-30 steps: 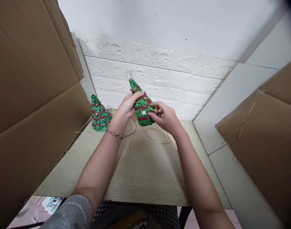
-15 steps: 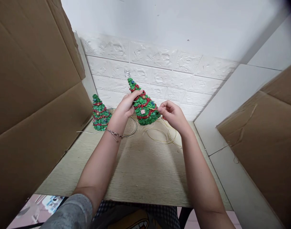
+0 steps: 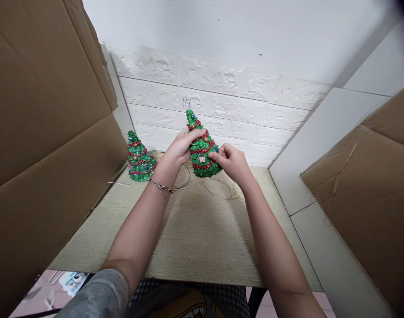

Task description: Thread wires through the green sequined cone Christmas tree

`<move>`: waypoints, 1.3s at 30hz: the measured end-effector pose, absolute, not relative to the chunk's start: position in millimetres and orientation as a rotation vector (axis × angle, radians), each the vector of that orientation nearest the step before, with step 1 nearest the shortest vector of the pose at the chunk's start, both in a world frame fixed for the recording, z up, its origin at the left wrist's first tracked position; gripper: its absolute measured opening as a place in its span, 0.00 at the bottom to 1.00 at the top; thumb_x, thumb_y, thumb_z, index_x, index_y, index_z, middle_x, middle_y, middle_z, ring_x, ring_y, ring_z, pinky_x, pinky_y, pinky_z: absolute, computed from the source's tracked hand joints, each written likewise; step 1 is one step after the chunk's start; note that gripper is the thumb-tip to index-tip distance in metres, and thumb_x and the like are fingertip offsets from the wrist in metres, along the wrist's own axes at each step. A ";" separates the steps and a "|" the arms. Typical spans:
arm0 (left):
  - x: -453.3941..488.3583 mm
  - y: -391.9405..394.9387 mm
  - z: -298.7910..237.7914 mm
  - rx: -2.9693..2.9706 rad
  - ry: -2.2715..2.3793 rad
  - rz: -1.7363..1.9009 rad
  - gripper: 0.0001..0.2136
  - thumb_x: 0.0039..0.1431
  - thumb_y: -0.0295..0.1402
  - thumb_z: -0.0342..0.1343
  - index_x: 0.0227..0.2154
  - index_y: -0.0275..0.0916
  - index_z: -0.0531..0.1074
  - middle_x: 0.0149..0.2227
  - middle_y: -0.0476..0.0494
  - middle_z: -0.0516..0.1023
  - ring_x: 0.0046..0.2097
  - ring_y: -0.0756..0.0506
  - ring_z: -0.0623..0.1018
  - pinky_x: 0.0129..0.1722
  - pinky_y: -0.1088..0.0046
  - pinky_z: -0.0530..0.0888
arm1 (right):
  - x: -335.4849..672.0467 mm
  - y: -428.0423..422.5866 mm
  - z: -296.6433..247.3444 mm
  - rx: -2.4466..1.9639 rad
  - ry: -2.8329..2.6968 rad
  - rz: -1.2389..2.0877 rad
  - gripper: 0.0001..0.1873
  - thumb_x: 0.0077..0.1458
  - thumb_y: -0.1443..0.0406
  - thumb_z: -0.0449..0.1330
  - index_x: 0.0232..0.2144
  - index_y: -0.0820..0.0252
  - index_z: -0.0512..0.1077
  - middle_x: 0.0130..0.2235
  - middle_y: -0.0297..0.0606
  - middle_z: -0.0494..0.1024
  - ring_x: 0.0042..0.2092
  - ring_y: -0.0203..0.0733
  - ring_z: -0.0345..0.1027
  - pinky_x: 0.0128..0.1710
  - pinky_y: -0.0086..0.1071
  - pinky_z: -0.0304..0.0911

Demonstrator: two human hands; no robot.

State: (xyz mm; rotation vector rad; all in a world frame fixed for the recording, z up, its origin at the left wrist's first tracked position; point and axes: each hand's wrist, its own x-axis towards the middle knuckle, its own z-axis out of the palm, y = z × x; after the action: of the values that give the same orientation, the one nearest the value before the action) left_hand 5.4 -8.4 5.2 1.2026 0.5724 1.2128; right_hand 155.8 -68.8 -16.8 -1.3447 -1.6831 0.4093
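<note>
My left hand [image 3: 184, 148] is closed round the left side of a small green Christmas tree [image 3: 202, 148], its thumb across the front. The tree is lifted off the table and leans a little to the left. It carries red garlands, small baubles, a pink gift patch and a clear star [image 3: 186, 103] on its tip. At the tree's lower right, my right hand [image 3: 229, 161] pinches against the branches. A yellow cord showed at these fingertips earlier; now the fingers hide most of what they hold.
A second Christmas tree [image 3: 139, 159], without a star, stands on the table [image 3: 202, 234] to the left. Loops of yellow cord [image 3: 218, 194] lie behind my right wrist, with more cords near the second tree. Cardboard sheets [image 3: 49, 101] flank both sides, and a white brick-patterned wall [image 3: 208, 75] closes the back.
The held tree has shifted slightly right and stands more upright. My right hand has moved left, from pulling the yellow cord out beside the tree to pressing its fingertips on the branches.
</note>
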 end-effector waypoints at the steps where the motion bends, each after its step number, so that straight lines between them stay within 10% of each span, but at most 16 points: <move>1: 6.4 -8.5 5.0 1.205 0.579 1.210 0.10 0.40 0.34 0.64 0.21 0.36 0.68 0.23 0.49 0.72 0.26 0.52 0.71 0.28 0.76 0.69 | 155.2 -68.9 -16.8 -1.368 -1.683 0.378 0.24 0.47 0.48 0.61 0.19 0.58 0.57 0.20 0.27 0.60 0.25 0.32 0.51 0.26 0.29 0.45; 15: -6.1 -3.5 2.2 1.253 0.503 1.157 0.09 0.41 0.34 0.64 0.24 0.35 0.71 0.23 0.49 0.72 0.25 0.52 0.71 0.28 0.76 0.69 | 164.8 -63.3 -20.8 -1.208 -1.690 0.555 0.28 0.53 0.40 0.47 0.22 0.58 0.59 0.23 0.30 0.60 0.27 0.33 0.54 0.28 0.30 0.51; 19: -13.3 2.3 -0.5 1.232 0.449 1.176 0.09 0.41 0.35 0.64 0.23 0.36 0.71 0.21 0.50 0.70 0.25 0.53 0.70 0.28 0.75 0.68 | 175.6 -67.8 -15.4 -1.240 -1.681 0.686 0.24 0.47 0.49 0.60 0.40 0.58 0.65 0.34 0.34 0.68 0.33 0.35 0.61 0.34 0.31 0.60; 24: -14.8 2.8 -1.7 1.231 0.400 1.219 0.10 0.38 0.36 0.63 0.20 0.37 0.69 0.22 0.50 0.69 0.25 0.52 0.68 0.31 0.74 0.69 | 176.7 -78.3 -8.7 -1.233 -1.860 0.903 0.48 0.40 0.59 0.68 0.61 0.53 0.51 0.57 0.45 0.63 0.49 0.44 0.66 0.46 0.39 0.66; 39: -12.2 -13.8 17.2 1.337 0.444 1.167 0.24 0.39 0.37 0.66 0.42 0.39 0.70 0.27 0.51 0.69 0.25 0.53 0.68 0.27 0.76 0.67 | 157.4 -88.9 0.8 -1.243 -1.808 0.673 0.43 0.32 0.64 0.71 0.50 0.56 0.56 0.52 0.42 0.67 0.52 0.47 0.64 0.49 0.42 0.63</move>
State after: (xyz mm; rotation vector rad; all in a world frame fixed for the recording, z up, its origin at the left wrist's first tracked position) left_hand -12.2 -13.8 17.2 1.3374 0.4442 1.1672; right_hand 157.4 -88.9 0.8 -1.2431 -1.8078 0.6730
